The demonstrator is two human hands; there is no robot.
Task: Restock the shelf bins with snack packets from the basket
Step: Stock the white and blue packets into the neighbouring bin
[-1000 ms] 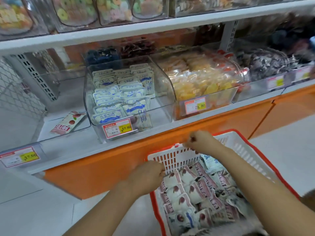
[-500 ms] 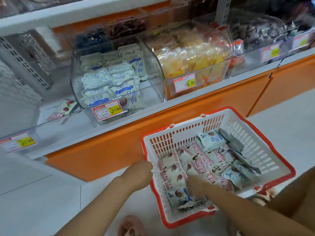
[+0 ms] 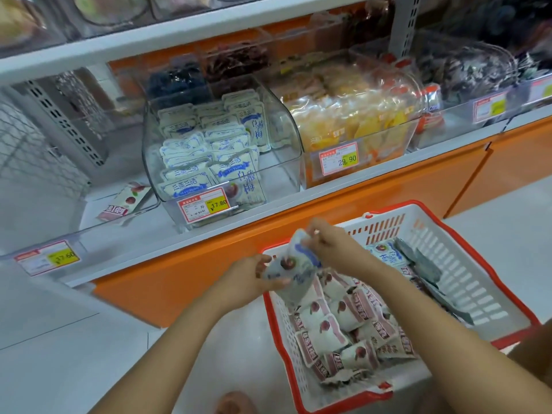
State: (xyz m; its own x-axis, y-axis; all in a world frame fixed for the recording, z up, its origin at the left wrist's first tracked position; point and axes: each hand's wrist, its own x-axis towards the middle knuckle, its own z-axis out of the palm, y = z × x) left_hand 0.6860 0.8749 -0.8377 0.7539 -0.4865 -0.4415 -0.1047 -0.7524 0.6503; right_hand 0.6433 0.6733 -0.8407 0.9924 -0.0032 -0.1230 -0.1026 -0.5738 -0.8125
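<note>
Fingers (image 3: 314, 233) of left hand (image 3: 249, 277), right hand (image 3: 333, 248), now pinching packet (image 3: 294, 265) over basket (image 3: 507, 297)

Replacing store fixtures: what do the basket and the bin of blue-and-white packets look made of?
Basket: moulded plastic, matte white slotted walls, red rim. Bin: clear rigid plastic, likely acrylic; the packets show through, its curved wall catches glare.

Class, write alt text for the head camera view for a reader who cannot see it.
A person's left hand and right hand hold a white-and-blue snack packet over a red-rimmed basket of packets. On the shelf behind stands a clear bin holding similar packets.
</note>
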